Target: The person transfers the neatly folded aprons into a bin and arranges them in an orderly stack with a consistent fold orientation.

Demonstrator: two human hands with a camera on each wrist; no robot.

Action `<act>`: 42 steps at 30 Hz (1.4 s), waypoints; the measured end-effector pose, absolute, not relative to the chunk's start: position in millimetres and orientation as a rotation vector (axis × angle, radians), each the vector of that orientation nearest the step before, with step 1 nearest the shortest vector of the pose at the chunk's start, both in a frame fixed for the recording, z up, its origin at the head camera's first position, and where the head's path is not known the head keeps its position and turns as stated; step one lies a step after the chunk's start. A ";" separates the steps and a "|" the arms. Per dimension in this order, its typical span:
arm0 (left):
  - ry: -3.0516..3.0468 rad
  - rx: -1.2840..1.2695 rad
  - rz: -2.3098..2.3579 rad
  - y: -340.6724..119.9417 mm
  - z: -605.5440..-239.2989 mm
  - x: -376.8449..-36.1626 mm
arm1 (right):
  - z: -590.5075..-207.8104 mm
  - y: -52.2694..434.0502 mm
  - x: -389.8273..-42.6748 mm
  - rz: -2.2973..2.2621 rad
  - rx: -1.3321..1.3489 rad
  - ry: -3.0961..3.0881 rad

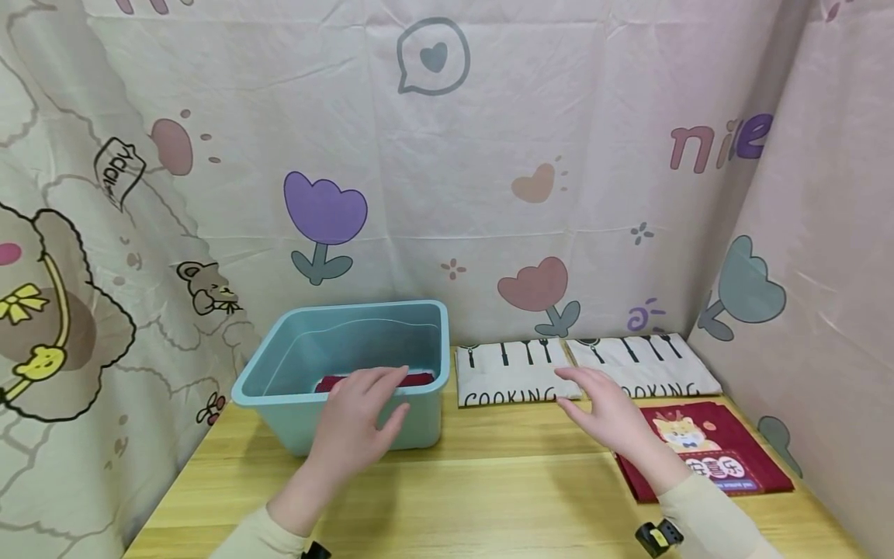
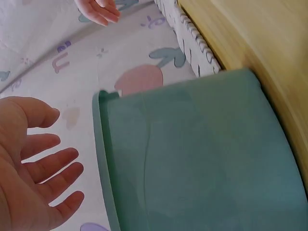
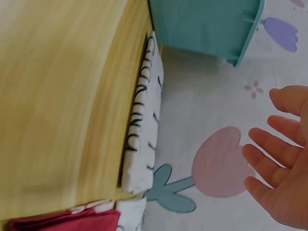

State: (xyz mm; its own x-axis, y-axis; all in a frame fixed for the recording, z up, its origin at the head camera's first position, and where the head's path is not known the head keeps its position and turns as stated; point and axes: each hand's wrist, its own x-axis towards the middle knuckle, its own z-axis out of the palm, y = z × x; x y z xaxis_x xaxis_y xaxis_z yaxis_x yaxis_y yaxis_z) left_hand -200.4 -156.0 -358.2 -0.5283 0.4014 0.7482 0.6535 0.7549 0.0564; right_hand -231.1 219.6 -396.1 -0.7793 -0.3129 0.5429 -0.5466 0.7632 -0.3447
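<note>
Your left hand (image 1: 354, 421) and right hand (image 1: 611, 413) are empty, loosely spread, seemingly between grasps; next probably calls for lifting the red cloth (image 1: 421, 379) from the bin (image 1: 289, 427), left of centre.

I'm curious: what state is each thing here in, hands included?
Left hand: relaxed, holding nothing
Right hand: relaxed, holding nothing
Teal bin: upright, open-topped
Red cloth inside: partly hidden, folding unclear
Left white cloth: folded, flat
Right white cloth: folded, flat
Red printed cloth: folded, flat
</note>
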 end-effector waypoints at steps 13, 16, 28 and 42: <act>-2.111 -0.911 -0.366 -102.8 -377.5 -200.6 | -419.6 260.2 -225.5 0.660 0.497 -2.577; -2.114 -0.927 -0.335 -91.5 -382.6 -199.1 | -424.6 269.4 -224.2 0.663 0.473 -2.592; -2.143 -0.952 -0.329 -67.3 -416.3 -204.4 | -444.1 304.3 -218.5 0.594 0.450 -2.695; -2.286 -0.890 -0.347 -56.0 -450.3 -210.2 | -466.1 340.6 -218.0 0.497 0.378 -2.940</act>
State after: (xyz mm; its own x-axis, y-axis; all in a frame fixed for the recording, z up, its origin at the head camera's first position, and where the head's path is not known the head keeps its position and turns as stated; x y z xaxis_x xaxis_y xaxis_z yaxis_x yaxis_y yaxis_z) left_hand -210.2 -56.0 -450.3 -0.5569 0.5064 0.6583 0.6789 0.7341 0.0097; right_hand -218.0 340.6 -466.1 -0.9593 -0.2227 0.1736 -0.2673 0.9141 -0.3048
